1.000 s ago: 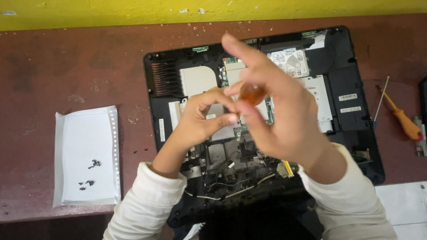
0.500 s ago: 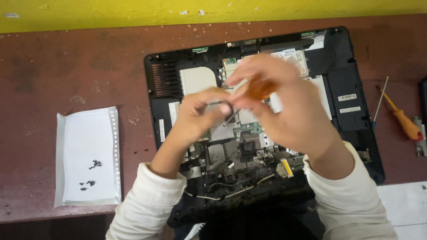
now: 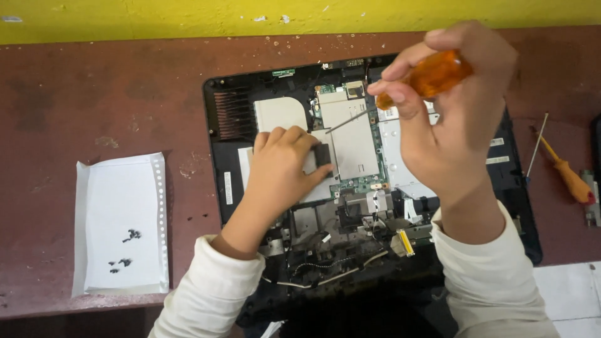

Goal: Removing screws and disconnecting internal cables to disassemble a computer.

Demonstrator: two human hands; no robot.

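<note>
An opened black laptop base (image 3: 231, 156) lies on the dark red table, its circuit board (image 3: 354, 138) and cables exposed. My right hand (image 3: 451, 119) grips an orange-handled screwdriver (image 3: 432, 75) above the board, its thin shaft slanting down to the left towards the board. My left hand (image 3: 282, 169) rests on the board's left part, fingers curled around a small black component (image 3: 323, 154) that it pinches or presses.
A white perforated paper sheet (image 3: 122, 225) with several small dark screws lies at the left. A second orange-handled screwdriver (image 3: 560, 169) lies on the table at the right. A yellow wall (image 3: 156, 15) runs along the back. A white sheet (image 3: 566, 294) shows at bottom right.
My right hand has lifted up and to the right with the screwdriver, away from my left hand. My left hand has settled lower onto the board.
</note>
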